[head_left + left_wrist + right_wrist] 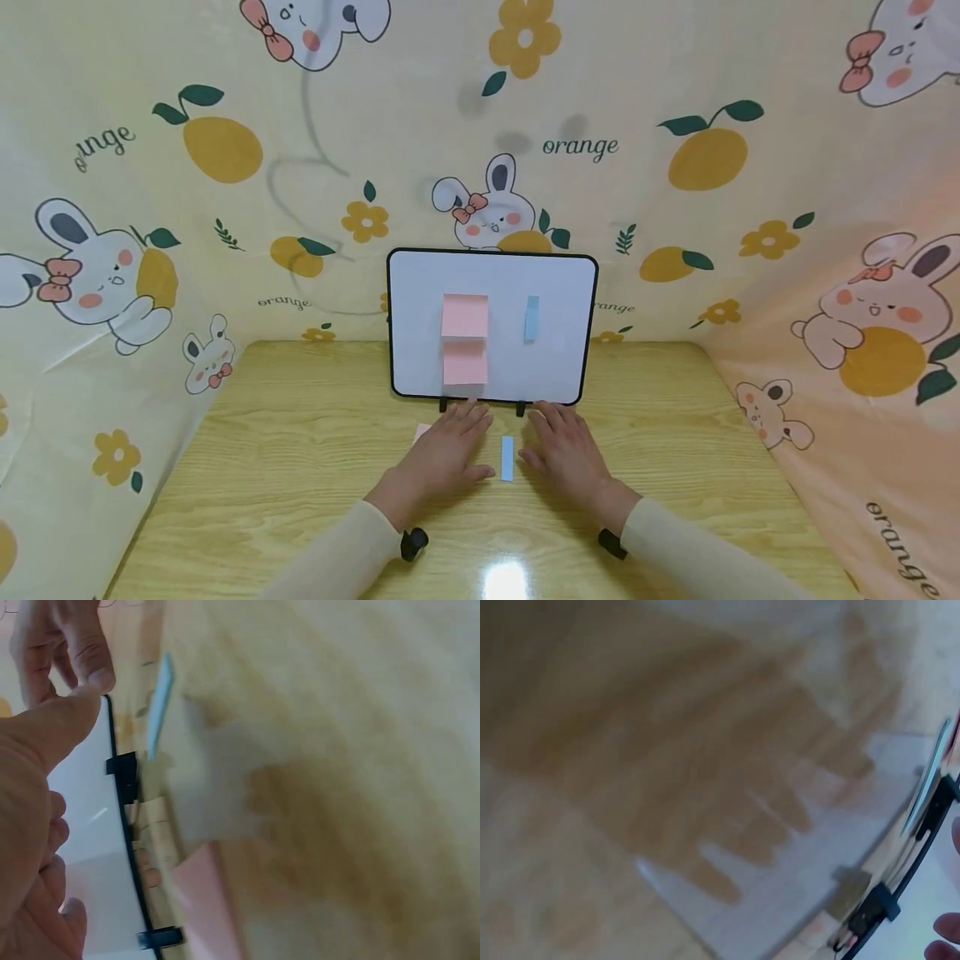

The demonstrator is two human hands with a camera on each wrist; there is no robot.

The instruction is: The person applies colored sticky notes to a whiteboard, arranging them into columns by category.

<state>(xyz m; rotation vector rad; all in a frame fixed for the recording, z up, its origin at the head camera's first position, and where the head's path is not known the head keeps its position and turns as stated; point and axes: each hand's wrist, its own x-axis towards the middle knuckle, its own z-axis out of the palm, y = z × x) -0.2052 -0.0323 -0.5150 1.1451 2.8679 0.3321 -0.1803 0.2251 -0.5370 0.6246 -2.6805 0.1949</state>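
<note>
My left hand (442, 454) hovers low before the whiteboard (558, 367), fingers spread and holding nothing. Opposite it my right hand (566, 450) reaches toward the board's lower edge, likewise with loose, extended fingers. Between the two hands a narrow blue paper strip (507, 458) lies on the table. A pink sticky note (422, 432) peeks out beside my left hand, which covers most of it; more of this note (206, 904) shows in the left wrist view. Only some fingertips (946, 937) of the right hand enter the right wrist view.
The black-framed whiteboard stands on small black feet (521, 408). It carries an upper pink note (465, 317), a lower pink note (465, 365) and a blue strip (532, 318). Behind the wood-grain table (300, 467) hangs a patterned cloth (420, 100).
</note>
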